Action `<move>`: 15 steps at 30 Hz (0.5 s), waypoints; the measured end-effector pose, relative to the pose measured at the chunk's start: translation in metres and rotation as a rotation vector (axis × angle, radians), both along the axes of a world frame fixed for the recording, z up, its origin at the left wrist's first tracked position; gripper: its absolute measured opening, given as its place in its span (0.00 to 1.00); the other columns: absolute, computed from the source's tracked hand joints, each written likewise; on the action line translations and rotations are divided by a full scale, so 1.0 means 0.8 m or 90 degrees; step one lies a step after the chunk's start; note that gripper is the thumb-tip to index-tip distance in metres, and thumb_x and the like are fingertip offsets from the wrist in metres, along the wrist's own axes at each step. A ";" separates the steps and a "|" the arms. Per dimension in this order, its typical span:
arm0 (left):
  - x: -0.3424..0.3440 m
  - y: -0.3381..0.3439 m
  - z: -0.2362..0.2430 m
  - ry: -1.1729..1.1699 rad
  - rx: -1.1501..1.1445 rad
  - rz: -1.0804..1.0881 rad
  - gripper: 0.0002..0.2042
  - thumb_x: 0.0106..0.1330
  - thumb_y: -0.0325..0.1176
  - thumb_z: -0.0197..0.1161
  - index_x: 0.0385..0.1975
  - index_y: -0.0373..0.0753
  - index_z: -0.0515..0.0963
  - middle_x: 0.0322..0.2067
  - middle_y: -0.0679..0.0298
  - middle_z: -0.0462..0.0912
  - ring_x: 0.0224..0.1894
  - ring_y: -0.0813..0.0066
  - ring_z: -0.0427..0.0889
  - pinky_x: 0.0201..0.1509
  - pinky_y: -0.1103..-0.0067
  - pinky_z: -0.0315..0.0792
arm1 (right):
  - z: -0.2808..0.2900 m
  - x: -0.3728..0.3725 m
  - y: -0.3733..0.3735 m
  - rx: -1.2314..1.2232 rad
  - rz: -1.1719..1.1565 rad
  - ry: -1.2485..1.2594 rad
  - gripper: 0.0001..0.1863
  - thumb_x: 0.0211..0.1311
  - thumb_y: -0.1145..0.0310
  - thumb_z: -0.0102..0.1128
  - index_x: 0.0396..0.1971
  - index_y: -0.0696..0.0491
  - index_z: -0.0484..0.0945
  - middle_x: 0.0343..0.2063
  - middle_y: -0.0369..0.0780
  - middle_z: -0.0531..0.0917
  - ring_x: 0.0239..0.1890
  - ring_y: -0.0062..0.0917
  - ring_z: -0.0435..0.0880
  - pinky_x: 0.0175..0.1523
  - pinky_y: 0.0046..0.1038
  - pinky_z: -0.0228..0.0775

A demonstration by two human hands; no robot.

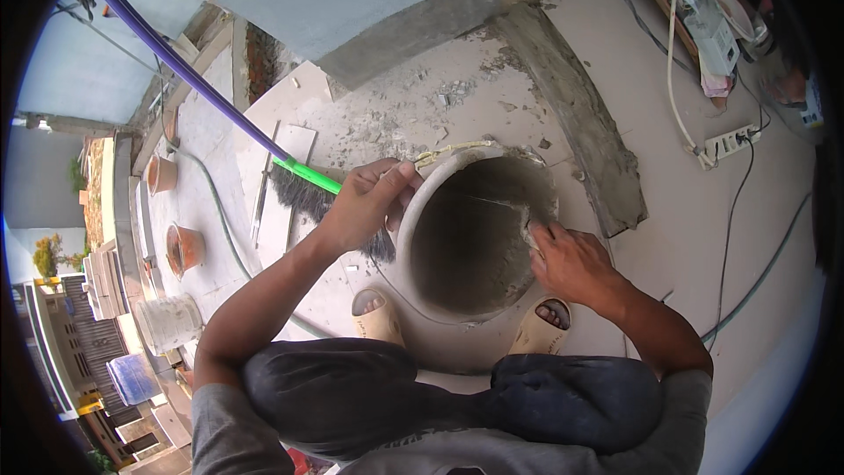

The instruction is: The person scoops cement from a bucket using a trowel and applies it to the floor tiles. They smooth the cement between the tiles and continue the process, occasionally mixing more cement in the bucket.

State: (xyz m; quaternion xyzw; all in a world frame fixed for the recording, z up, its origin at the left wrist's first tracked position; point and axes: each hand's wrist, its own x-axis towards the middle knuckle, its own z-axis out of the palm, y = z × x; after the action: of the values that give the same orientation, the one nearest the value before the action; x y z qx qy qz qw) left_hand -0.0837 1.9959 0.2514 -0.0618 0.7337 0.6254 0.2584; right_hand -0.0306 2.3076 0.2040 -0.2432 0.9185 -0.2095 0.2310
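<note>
Between my feet a round bucket [406, 251] is tipped so that its mouth faces me, its inside coated with grey cement. My left hand [365, 202] is closed at the left side of the rim, thumb and fingers pinching it. A pale yellow cord [453, 151] runs along the far rim from beside those fingers. At the right side of the mouth, my right hand [571, 259] has its fingers curled together by the inner wall. A small greyish piece shows at its fingertips, too unclear to name.
A broom [303, 178] with a purple handle lies left of the bucket. Rubble [453, 92] litters the tiles ahead, beside a cement-smeared plank [580, 114]. A power strip [730, 145] with cables is at right. Clay pots [185, 249] and a white bucket [171, 321] stand left.
</note>
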 end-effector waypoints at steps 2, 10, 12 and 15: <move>0.004 0.012 0.004 0.012 -0.001 -0.028 0.19 0.74 0.47 0.51 0.35 0.35 0.79 0.22 0.67 0.78 0.18 0.84 0.73 0.22 0.86 0.68 | 0.006 0.000 -0.004 -0.086 -0.003 0.046 0.21 0.63 0.62 0.57 0.51 0.58 0.70 0.37 0.50 0.79 0.39 0.47 0.82 0.44 0.44 0.74; -0.031 -0.057 -0.005 0.122 -0.201 0.017 0.21 0.72 0.51 0.54 0.33 0.36 0.79 0.20 0.71 0.76 0.22 0.87 0.71 0.27 0.84 0.65 | -0.016 0.039 0.015 -0.160 -0.027 0.011 0.17 0.61 0.65 0.59 0.47 0.57 0.70 0.35 0.47 0.78 0.36 0.44 0.82 0.40 0.41 0.75; -0.043 -0.083 -0.010 0.123 -0.266 0.022 0.22 0.71 0.52 0.55 0.32 0.37 0.79 0.19 0.71 0.75 0.22 0.86 0.70 0.26 0.83 0.65 | -0.014 0.040 0.015 -0.175 0.007 0.085 0.15 0.61 0.66 0.59 0.44 0.56 0.70 0.35 0.46 0.78 0.36 0.43 0.82 0.38 0.41 0.75; -0.052 -0.104 -0.015 0.200 -0.432 -0.019 0.27 0.69 0.54 0.57 0.33 0.29 0.80 0.20 0.60 0.80 0.24 0.77 0.75 0.30 0.78 0.70 | -0.042 0.032 0.015 -0.146 0.044 0.168 0.12 0.61 0.67 0.58 0.41 0.55 0.71 0.35 0.45 0.78 0.35 0.41 0.82 0.37 0.41 0.75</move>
State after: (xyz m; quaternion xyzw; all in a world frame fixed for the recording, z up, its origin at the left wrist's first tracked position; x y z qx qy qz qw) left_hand -0.1250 1.9123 0.2396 -0.0366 0.9306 0.3451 0.1164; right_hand -0.0054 2.3197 0.1704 -0.3252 0.9019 -0.2711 0.0860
